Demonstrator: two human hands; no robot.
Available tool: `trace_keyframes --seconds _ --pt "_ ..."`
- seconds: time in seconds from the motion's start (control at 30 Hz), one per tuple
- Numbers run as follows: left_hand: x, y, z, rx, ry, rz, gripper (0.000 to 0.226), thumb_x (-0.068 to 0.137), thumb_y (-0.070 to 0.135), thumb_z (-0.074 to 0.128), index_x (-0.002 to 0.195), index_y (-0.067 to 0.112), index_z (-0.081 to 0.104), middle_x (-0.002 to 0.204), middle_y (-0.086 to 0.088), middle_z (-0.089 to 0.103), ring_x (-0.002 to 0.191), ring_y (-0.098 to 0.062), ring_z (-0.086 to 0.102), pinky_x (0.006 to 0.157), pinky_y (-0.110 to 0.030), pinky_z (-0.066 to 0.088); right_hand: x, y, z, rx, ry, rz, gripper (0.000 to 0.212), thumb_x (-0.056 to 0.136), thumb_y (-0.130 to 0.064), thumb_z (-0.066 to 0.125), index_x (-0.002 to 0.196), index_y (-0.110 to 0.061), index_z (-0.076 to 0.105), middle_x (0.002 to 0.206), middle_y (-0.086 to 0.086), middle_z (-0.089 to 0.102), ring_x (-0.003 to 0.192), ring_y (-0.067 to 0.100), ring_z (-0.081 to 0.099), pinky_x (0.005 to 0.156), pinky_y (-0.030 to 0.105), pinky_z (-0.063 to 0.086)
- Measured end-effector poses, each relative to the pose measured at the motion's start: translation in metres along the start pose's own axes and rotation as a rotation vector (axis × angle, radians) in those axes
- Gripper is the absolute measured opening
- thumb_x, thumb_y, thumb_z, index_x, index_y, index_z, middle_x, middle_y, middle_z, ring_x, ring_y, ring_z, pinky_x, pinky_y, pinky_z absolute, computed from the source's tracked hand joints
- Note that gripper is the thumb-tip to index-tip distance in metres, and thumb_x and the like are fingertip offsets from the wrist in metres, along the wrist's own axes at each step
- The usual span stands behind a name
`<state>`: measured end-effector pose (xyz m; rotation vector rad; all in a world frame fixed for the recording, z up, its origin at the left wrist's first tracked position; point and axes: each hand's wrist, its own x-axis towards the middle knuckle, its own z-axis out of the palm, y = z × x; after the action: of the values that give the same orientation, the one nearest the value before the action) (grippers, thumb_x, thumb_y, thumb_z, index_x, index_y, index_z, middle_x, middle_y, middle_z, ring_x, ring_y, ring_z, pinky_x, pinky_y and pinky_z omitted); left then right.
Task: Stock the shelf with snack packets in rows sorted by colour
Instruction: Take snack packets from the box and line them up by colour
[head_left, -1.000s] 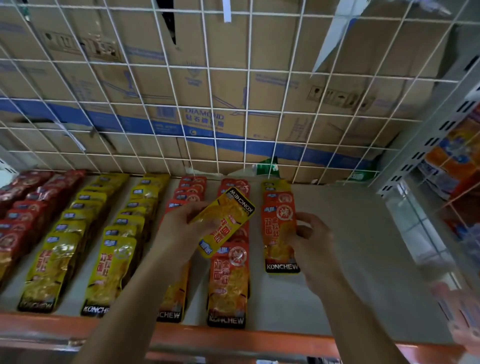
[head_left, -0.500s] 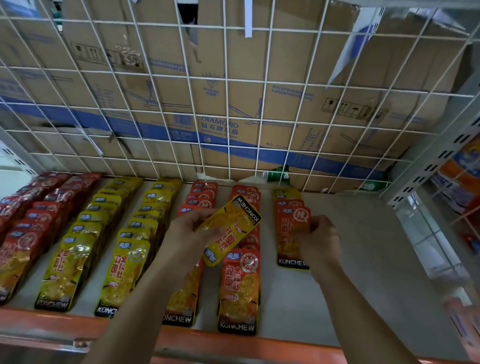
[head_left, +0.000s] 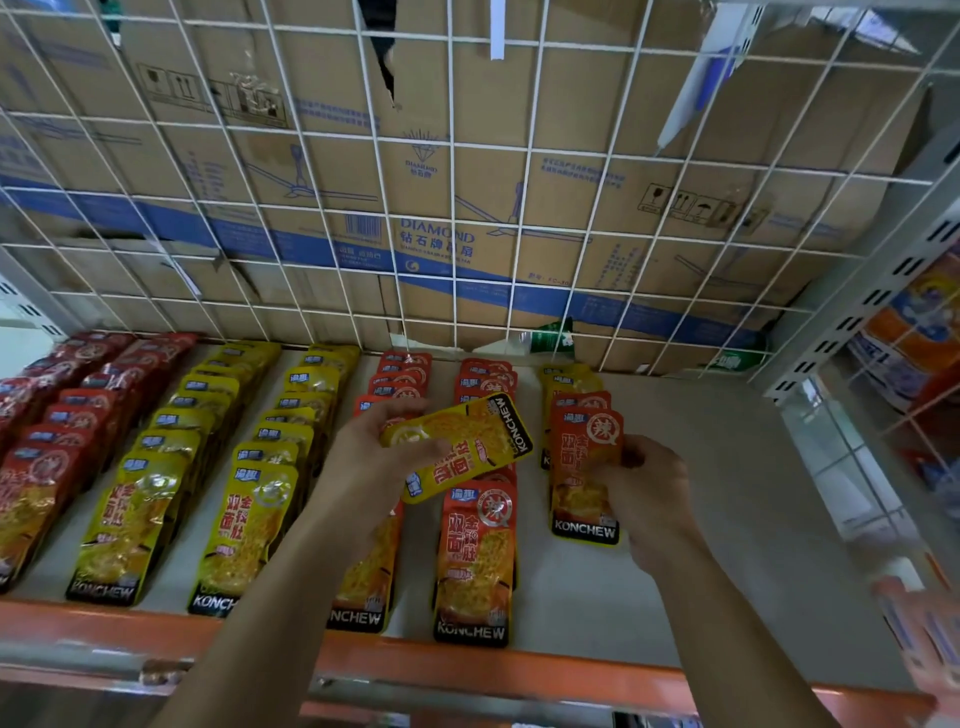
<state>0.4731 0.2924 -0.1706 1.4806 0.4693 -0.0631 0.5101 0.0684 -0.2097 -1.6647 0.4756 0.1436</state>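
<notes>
Shelf (head_left: 753, 467), snack packet (head_left: 467, 447) in each hand (head_left: 374, 457)

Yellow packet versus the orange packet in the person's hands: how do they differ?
The yellow packet is slanted, its KONCHEW end toward the back; the orange packet lies straight along its row, KONCHEW end toward the front. The left hand grips the yellow packet; the right hand pinches the orange packet at its edge. Their colours differ, as named. Both share brand and shape.

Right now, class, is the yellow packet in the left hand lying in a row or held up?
Held up: the left hand grips the yellow packet, slanted across the orange rows beneath.
</notes>
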Motion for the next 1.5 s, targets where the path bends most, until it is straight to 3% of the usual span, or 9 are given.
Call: trace_keyframes --seconds 0.4,0.63,0.73,0.9,0.97,1.03,1.1,1.23,1.5 --pt "-0.014 -0.005 0.02 -0.136 -0.041 -0.009 0.023 0.086 0.011 0.068 0.108 0.015 0.061 0.095 -0.003 0.074 0.084 -0.018 0.073 0.064 -0.029 0.054 -0.01 0.011 -0.025 0.15 -0.037 0.028 0.024 0.083 0.001 0.068 0.104 -0.01 0.063 0.093 0.006 0.071 0.078 0.021 0.071 0.059 0.029 0.054" --pt "-0.013 -0.001 0.05 0.004 -0.115 0.058 0.021 0.088 0.014 0.068 0.106 0.018 0.059 0.103 -0.008 0.069 0.091 -0.023 0.071 0.068 -0.039 0.059 -0.012 0.013 -0.047 0.181 -0.001 0.022 0.022 0.084 0.0 0.068 0.103 -0.008 0.063 0.09 0.007 0.072 0.074 0.02 0.072 0.055 0.029 0.055" --pt "-0.01 0.002 0.065 0.1 -0.133 0.085 0.031 0.082 0.008 0.074 0.106 0.019 0.057 0.099 -0.009 0.069 0.079 -0.017 0.072 0.057 -0.029 0.056 -0.01 0.014 -0.056 0.182 0.005 0.001 0.019 0.084 0.002 0.067 0.098 -0.01 0.062 0.085 0.005 0.071 0.062 0.011 0.07 0.047 0.021 0.051" --pt "0.001 0.003 0.09 0.338 -0.22 0.149 0.038 0.078 0.001 0.072 0.103 0.027 0.061 0.093 -0.005 0.066 0.092 -0.027 0.065 0.076 -0.041 0.057 0.0 0.016 -0.071 0.155 0.028 -0.025 0.017 0.084 -0.001 0.068 0.095 -0.013 0.064 0.088 0.005 0.072 0.075 0.019 0.071 0.057 0.028 0.055" --pt "0.006 0.004 0.101 0.379 -0.263 0.129 0.051 0.08 0.0 0.071 0.121 0.028 0.059 0.098 0.001 0.065 0.093 -0.015 0.062 0.069 -0.026 0.053 0.006 0.016 -0.074 0.127 0.045 -0.042 0.017 0.083 -0.002 0.07 0.097 -0.011 0.065 0.09 0.006 0.072 0.08 0.022 0.071 0.067 0.034 0.057" --pt "0.014 0.005 0.111 0.445 -0.254 0.134 0.062 0.078 0.003 0.073 0.134 0.024 0.054 0.104 0.004 0.066 0.097 -0.012 0.062 0.075 -0.031 0.057 0.012 0.016 -0.075 0.106 0.057 -0.065 0.017 0.083 0.0 0.068 0.095 -0.011 0.065 0.088 0.006 0.071 0.079 0.022 0.07 0.065 0.033 0.055" --pt "0.022 0.006 0.121 0.537 -0.206 0.165 0.06 0.077 0.006 0.075 0.132 0.018 0.054 0.104 0.008 0.062 0.098 -0.012 0.06 0.083 -0.038 0.057 0.02 0.015 -0.075 0.097 0.063 -0.074 0.019 0.084 0.001 0.065 0.088 -0.017 0.063 0.085 0.003 0.069 0.075 0.02 0.068 0.062 0.029 0.053" --pt "0.039 0.008 0.133 0.709 -0.131 0.181 0.052 0.08 0.011 0.074 0.126 0.02 0.053 0.101 0.004 0.055 0.079 -0.006 0.055 0.064 -0.024 0.05 0.035 0.014 -0.074 0.036 0.052 -0.086 0.026 0.085 0.0 0.063 0.083 -0.025 0.059 0.088 0.0 0.069 0.079 0.019 0.068 0.067 0.032 0.053" --pt "0.063 0.001 0.143 1.148 -0.091 0.257 0.032 0.086 0.021 0.065 0.117 0.013 0.062 0.113 -0.007 0.064 0.104 -0.021 0.06 0.077 -0.024 0.041 0.056 0.015 -0.068 -0.067 0.083 -0.107 0.021 0.088 -0.006 0.059 0.083 -0.026 0.062 0.082 -0.001 0.071 0.074 0.019 0.07 0.069 0.041 0.059"
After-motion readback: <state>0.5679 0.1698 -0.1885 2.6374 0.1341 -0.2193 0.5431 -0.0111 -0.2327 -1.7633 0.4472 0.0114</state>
